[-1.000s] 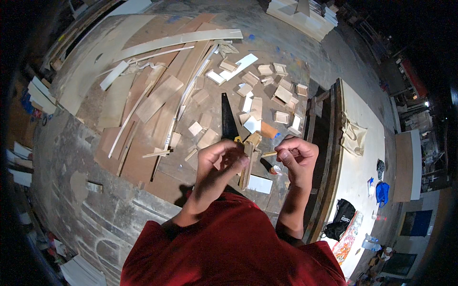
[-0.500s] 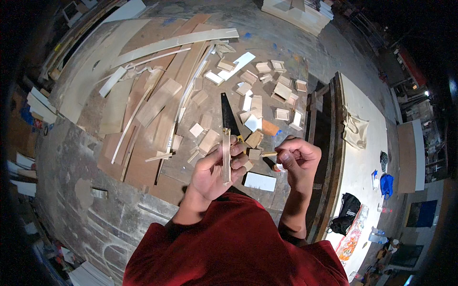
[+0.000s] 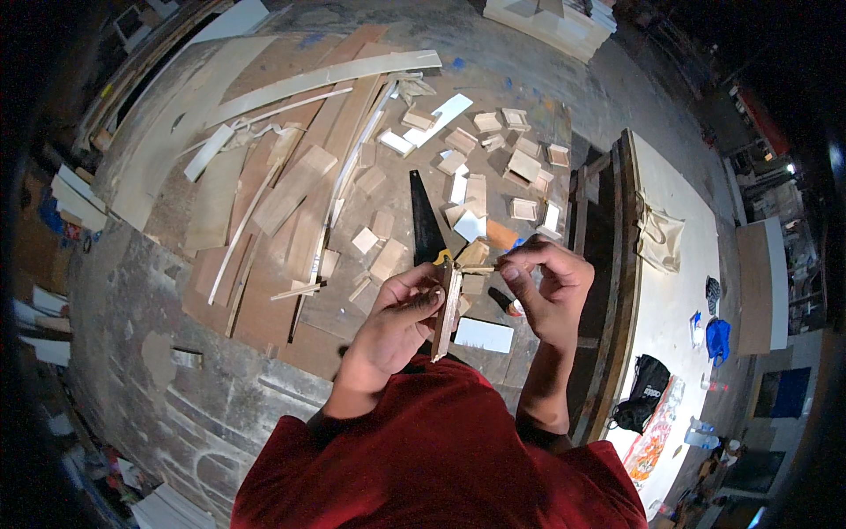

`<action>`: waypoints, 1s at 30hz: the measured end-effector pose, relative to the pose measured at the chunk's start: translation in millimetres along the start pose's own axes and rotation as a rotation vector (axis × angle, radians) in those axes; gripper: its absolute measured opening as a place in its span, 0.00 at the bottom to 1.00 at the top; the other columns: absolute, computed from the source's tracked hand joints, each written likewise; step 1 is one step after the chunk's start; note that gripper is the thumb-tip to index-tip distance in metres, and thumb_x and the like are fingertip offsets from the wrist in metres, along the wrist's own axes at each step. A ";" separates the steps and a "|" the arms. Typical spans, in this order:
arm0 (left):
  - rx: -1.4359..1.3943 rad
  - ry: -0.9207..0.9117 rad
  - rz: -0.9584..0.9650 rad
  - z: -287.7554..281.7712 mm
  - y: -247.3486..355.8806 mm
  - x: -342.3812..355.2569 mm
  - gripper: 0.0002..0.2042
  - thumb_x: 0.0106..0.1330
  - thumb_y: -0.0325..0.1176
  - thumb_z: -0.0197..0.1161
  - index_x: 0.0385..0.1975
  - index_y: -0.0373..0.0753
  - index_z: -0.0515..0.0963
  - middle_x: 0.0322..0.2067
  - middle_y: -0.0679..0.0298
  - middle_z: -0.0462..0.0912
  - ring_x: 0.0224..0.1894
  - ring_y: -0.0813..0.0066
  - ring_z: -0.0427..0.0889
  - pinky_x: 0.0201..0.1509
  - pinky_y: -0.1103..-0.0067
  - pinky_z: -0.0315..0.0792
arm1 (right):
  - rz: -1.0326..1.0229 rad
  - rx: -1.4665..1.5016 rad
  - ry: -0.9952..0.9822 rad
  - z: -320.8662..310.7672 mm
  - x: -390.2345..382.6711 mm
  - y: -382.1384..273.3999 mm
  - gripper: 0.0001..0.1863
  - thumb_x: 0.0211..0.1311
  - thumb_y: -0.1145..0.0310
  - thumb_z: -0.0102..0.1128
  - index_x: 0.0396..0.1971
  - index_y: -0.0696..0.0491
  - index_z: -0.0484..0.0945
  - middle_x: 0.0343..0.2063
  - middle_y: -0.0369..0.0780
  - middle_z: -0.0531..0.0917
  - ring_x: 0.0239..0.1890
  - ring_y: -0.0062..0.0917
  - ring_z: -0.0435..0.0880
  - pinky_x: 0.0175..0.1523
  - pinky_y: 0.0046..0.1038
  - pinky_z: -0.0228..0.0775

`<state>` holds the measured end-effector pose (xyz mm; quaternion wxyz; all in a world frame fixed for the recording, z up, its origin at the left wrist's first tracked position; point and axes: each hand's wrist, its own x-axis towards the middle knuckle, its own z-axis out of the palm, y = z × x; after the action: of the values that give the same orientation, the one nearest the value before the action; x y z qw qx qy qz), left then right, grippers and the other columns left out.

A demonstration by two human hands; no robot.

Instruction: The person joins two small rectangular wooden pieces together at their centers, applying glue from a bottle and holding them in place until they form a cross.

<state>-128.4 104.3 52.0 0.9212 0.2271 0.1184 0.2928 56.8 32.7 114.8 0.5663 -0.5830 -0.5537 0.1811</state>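
My left hand (image 3: 390, 328) grips a narrow layered wooden piece (image 3: 446, 322), held lengthwise away from me, its fingers wrapped round it. My right hand (image 3: 551, 295) pinches a thin pale wooden stick (image 3: 478, 268), its other end at the far tip of that piece, where I cannot tell if they touch. Beyond both hands a black-bladed handsaw (image 3: 425, 216) with a yellow handle lies on the ground, among small wooden box-like pieces (image 3: 522, 167). A white rectangular board (image 3: 483, 335) lies below, between my arms.
Long boards and strips (image 3: 291, 203) lie at the left. A low platform (image 3: 670, 291) at the right bears a beige bag (image 3: 661, 242), a black bag (image 3: 643, 392) and a blue item (image 3: 717, 342). Stacked sheets (image 3: 551, 22) stand at the back.
The wooden piece in my left hand has turned and moved right since half a second ago. My right hand has moved slightly left, bringing the stick to that piece's far end.
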 end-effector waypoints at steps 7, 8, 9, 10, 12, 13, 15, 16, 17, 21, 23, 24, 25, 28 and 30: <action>0.015 0.044 0.004 0.6 -3.9 4.7 0.16 0.64 0.26 0.58 0.51 0.33 0.71 0.37 0.61 0.80 0.33 0.72 0.78 0.35 0.77 0.71 | -0.082 0.055 -0.149 -4.3 -0.3 3.7 0.03 0.50 0.83 0.65 0.25 0.62 0.80 0.24 0.41 0.83 0.24 0.19 0.78 0.29 0.20 0.68; 0.014 0.044 0.000 0.3 -3.7 5.8 0.16 0.64 0.26 0.58 0.51 0.33 0.71 0.37 0.61 0.80 0.33 0.72 0.78 0.35 0.77 0.71 | -0.058 0.037 -0.107 -2.2 -0.9 4.2 0.02 0.49 0.83 0.65 0.24 0.62 0.80 0.23 0.41 0.83 0.24 0.19 0.78 0.28 0.19 0.67; -0.010 -0.007 -0.006 -0.9 -2.4 7.2 0.15 0.64 0.26 0.58 0.51 0.33 0.71 0.38 0.61 0.80 0.34 0.71 0.78 0.37 0.76 0.72 | 0.024 0.079 -0.055 0.0 -1.8 3.8 0.03 0.49 0.83 0.65 0.24 0.61 0.80 0.23 0.41 0.83 0.23 0.19 0.78 0.28 0.19 0.67; -0.034 -0.057 -0.011 -1.9 -2.0 8.0 0.15 0.65 0.26 0.57 0.51 0.33 0.71 0.38 0.61 0.80 0.35 0.71 0.78 0.38 0.76 0.73 | 0.026 0.080 -0.054 1.3 -3.0 3.7 0.03 0.49 0.83 0.65 0.24 0.61 0.80 0.23 0.41 0.83 0.23 0.19 0.78 0.28 0.19 0.67; -0.020 -0.018 0.009 -2.7 -4.6 8.5 0.15 0.65 0.26 0.57 0.51 0.32 0.71 0.38 0.61 0.80 0.35 0.71 0.79 0.40 0.76 0.73 | -0.037 0.080 0.046 3.3 -5.1 3.9 0.02 0.49 0.82 0.66 0.23 0.61 0.81 0.21 0.41 0.82 0.22 0.19 0.77 0.29 0.20 0.67; -0.005 0.019 0.031 -1.8 -5.1 9.1 0.14 0.65 0.26 0.57 0.50 0.32 0.71 0.38 0.61 0.80 0.36 0.71 0.79 0.43 0.76 0.74 | -0.057 0.043 -0.004 0.2 -6.2 4.9 0.02 0.48 0.80 0.67 0.23 0.61 0.81 0.21 0.41 0.82 0.22 0.20 0.77 0.29 0.19 0.66; 0.007 0.082 0.044 6.7 -3.6 10.3 0.14 0.65 0.26 0.57 0.49 0.31 0.71 0.37 0.61 0.80 0.37 0.72 0.79 0.44 0.76 0.73 | -0.007 0.042 -0.048 -3.0 -14.3 7.1 0.03 0.48 0.79 0.68 0.23 0.61 0.82 0.21 0.41 0.83 0.23 0.20 0.78 0.29 0.20 0.66; 0.019 0.144 0.054 9.6 -2.6 11.0 0.14 0.65 0.26 0.58 0.49 0.31 0.71 0.37 0.61 0.79 0.38 0.72 0.79 0.45 0.76 0.73 | 0.045 0.039 -0.088 -3.4 -19.1 7.2 0.03 0.47 0.78 0.68 0.22 0.61 0.82 0.21 0.41 0.83 0.23 0.21 0.78 0.29 0.20 0.66; 0.018 0.145 0.054 6.8 -2.5 11.9 0.14 0.65 0.26 0.58 0.49 0.31 0.71 0.37 0.61 0.79 0.38 0.72 0.79 0.45 0.76 0.73 | 0.105 0.051 -0.094 -2.5 -22.8 5.4 0.04 0.46 0.77 0.69 0.22 0.61 0.82 0.21 0.41 0.83 0.24 0.22 0.79 0.30 0.22 0.67; 0.039 0.080 0.028 -2.0 -3.1 13.6 0.15 0.66 0.26 0.57 0.51 0.30 0.70 0.38 0.61 0.79 0.39 0.72 0.79 0.50 0.76 0.73 | 0.115 0.092 -0.160 -8.5 -24.0 9.1 0.04 0.46 0.77 0.69 0.22 0.61 0.82 0.21 0.41 0.83 0.24 0.23 0.80 0.32 0.22 0.68; 0.057 0.066 0.030 1.3 -5.3 12.7 0.16 0.66 0.26 0.56 0.53 0.30 0.69 0.39 0.60 0.79 0.40 0.72 0.79 0.51 0.75 0.73 | 0.109 0.185 -0.104 -9.3 -20.2 10.0 0.04 0.47 0.78 0.69 0.23 0.60 0.82 0.21 0.41 0.83 0.25 0.23 0.80 0.33 0.22 0.68; 0.089 0.115 0.059 5.7 -7.9 10.2 0.16 0.66 0.25 0.56 0.54 0.30 0.68 0.40 0.60 0.78 0.41 0.72 0.78 0.51 0.75 0.73 | 0.108 0.185 -0.102 -8.2 -18.9 11.0 0.04 0.47 0.78 0.69 0.23 0.60 0.82 0.21 0.41 0.83 0.25 0.23 0.80 0.33 0.22 0.68; 0.120 0.163 0.089 10.2 -9.4 9.0 0.17 0.67 0.24 0.55 0.55 0.30 0.68 0.42 0.60 0.77 0.42 0.72 0.78 0.51 0.75 0.73 | 0.110 0.168 -0.080 -6.7 -17.6 11.8 0.04 0.46 0.78 0.69 0.23 0.60 0.83 0.21 0.41 0.83 0.25 0.23 0.80 0.33 0.22 0.68; 0.056 0.160 0.064 20.9 -5.6 12.3 0.12 0.67 0.24 0.55 0.49 0.34 0.75 0.39 0.65 0.81 0.41 0.82 0.78 0.45 0.82 0.71 | 0.137 0.130 -0.113 -10.6 -21.4 15.8 0.04 0.46 0.78 0.69 0.23 0.60 0.83 0.22 0.40 0.84 0.25 0.22 0.80 0.32 0.22 0.68; 0.086 0.132 0.062 8.9 -7.6 13.0 0.13 0.68 0.23 0.54 0.51 0.32 0.72 0.40 0.63 0.79 0.42 0.79 0.78 0.47 0.80 0.72 | 0.162 0.108 -0.169 -15.9 -24.8 17.2 0.04 0.46 0.78 0.70 0.23 0.60 0.83 0.22 0.40 0.84 0.25 0.22 0.80 0.32 0.22 0.68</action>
<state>-111.1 103.5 54.9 0.8913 0.2502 0.1845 0.3300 69.8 8.7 94.4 0.5318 -0.5770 -0.5401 0.3042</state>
